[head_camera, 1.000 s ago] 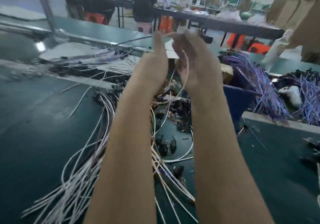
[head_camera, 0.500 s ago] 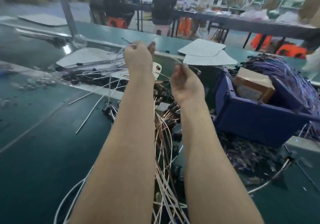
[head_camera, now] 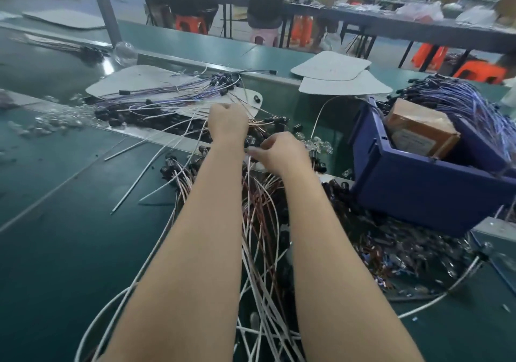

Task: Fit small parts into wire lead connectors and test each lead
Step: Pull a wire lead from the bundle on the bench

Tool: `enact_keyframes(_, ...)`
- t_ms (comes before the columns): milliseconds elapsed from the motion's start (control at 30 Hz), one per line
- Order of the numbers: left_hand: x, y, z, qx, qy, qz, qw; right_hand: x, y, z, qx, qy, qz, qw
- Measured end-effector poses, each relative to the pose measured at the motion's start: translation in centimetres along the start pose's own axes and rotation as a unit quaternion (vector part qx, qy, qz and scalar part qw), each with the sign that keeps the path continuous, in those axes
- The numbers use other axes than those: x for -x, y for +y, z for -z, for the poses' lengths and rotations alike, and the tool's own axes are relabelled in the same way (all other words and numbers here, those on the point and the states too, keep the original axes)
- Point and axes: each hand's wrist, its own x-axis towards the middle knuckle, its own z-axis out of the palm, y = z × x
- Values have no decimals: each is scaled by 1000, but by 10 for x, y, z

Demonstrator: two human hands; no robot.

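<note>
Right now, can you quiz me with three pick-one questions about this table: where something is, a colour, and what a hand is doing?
1. Where is the box?
A) in the bin
B) on the floor
C) on a shelf

2. What colour is the bin?
A) red
B) blue
C) yellow

3. What is the left hand doing?
A) lying flat and open
B) curled in a fist on wires
C) holding the box

Answers:
1 A: the bin's walls stand all round the box.
2 B: its walls are dark blue.
3 B: its fingers are tucked in, with thin wires coming out of the fist.
</note>
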Motion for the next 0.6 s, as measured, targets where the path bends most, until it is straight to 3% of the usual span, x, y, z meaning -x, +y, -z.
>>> enact_keyframes(67, 11, -3, -4, -17, -21, 0, 1000, 2, -8, -6, 40, 1, -18, 999)
enact_keyframes(133, 22, -5, -8, -15, -35, 4, 999, 5, -9, -6, 22, 38, -10, 999)
enact_keyframes(267, 32, -8, -5, -62, -47, -14, 997, 12, -11, -12, 14, 36, 6, 999)
enact_keyframes(367, 36, -9, 5, -48, -27, -16, 998, 22, -10, -12, -117, 75, 11, 990)
enact_keyframes(467, 44, -12, 10, -59, -28, -19, 998, 39, 5, 3, -296, 132, 43, 945)
enact_keyframes(600, 77, -14, -1, -133, -130, -73, 980, 71, 38, 34, -347, 217, 101, 907)
